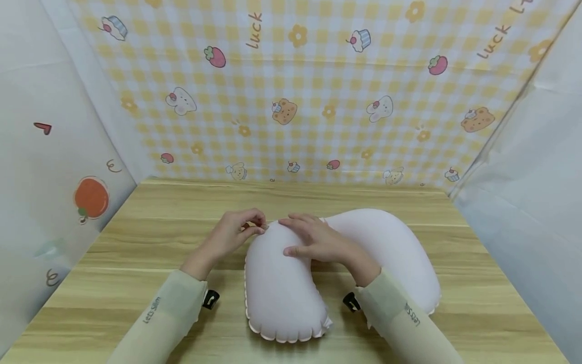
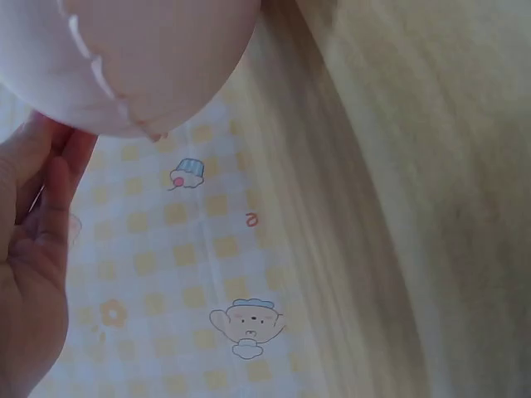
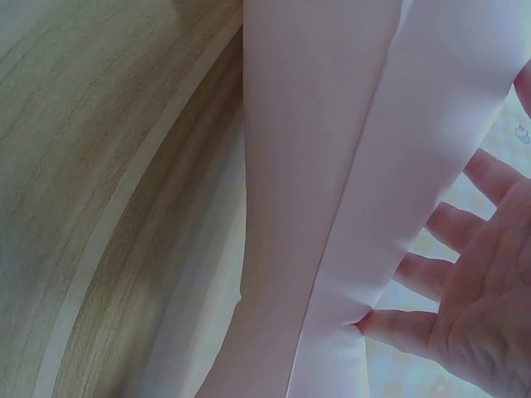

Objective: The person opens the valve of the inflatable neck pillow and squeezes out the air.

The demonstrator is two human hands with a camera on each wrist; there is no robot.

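Note:
A pale pink inflatable neck pillow (image 1: 284, 288), plump and U-shaped with a ruffled seam, lies on the table with its ends toward me. At the upper left of its curve, my left hand (image 1: 234, 230) pinches a small spot on the edge between thumb and fingers; what exactly is between the fingertips is too small to tell. My right hand (image 1: 320, 240) rests on the top of the left arm of the pillow, fingers spread. In the right wrist view, the fingertips of the right hand (image 3: 481, 290) press against the pillow surface (image 3: 307, 166), denting it slightly.
The wood-grain table (image 1: 182, 202) stretches out around the pillow. Behind it hangs a yellow checked cloth (image 1: 313, 136) with cartoon prints. Pale sheets, the left one (image 1: 54, 167) with prints, close off both sides. Black clips (image 1: 211, 299) show at the sleeves.

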